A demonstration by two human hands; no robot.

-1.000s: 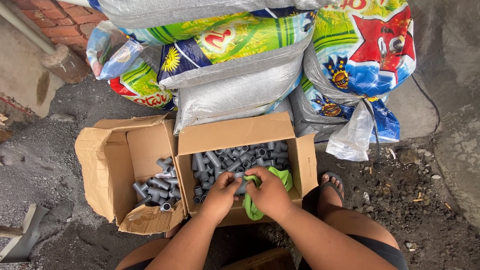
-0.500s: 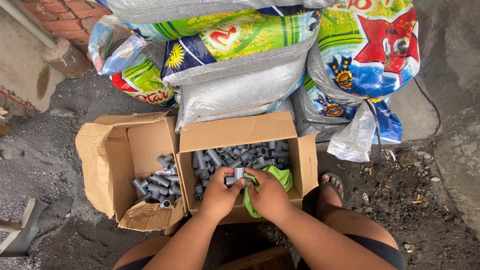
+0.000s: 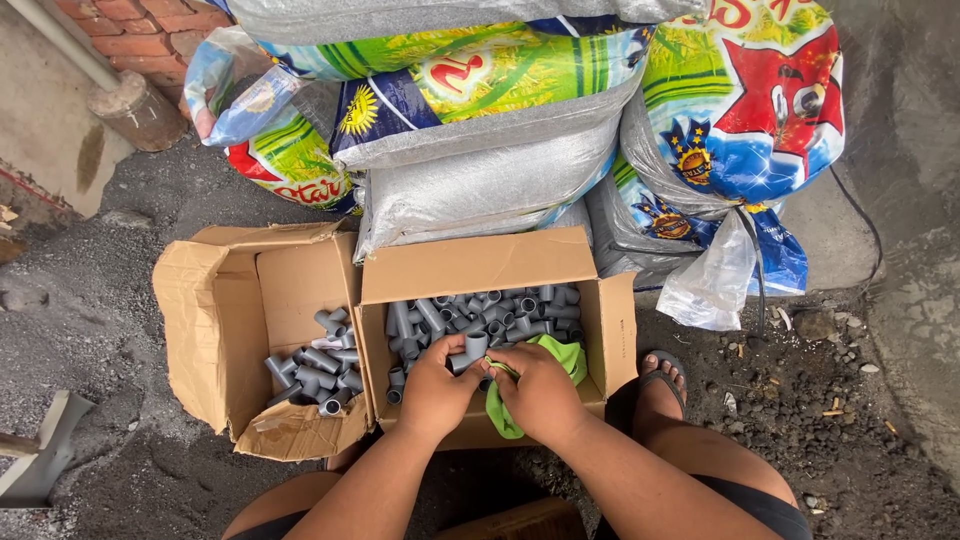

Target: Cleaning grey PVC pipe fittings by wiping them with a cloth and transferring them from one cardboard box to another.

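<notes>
My left hand (image 3: 436,388) grips a grey plastic pipe fitting (image 3: 468,351) over the right cardboard box (image 3: 480,266). My right hand (image 3: 538,388) is closed on a green cloth (image 3: 556,362) and presses it against the fitting. Inside that box lie several more grey pipe fittings (image 3: 470,310). The left cardboard box (image 3: 220,320), tipped open with torn flaps, holds a smaller heap of grey fittings (image 3: 315,365). Both hands are close together near the front edge of the right box.
Large printed sacks (image 3: 480,120) are piled behind the boxes. A clear plastic bag (image 3: 715,280) hangs at the right. My foot in a sandal (image 3: 662,380) rests on gravelly ground. A brick wall and a pipe base (image 3: 140,110) stand at the upper left.
The hands have stayed at the front of the right box; the fitting has turned a little between the fingers as the cloth rubs it. The view has shifted slightly.
</notes>
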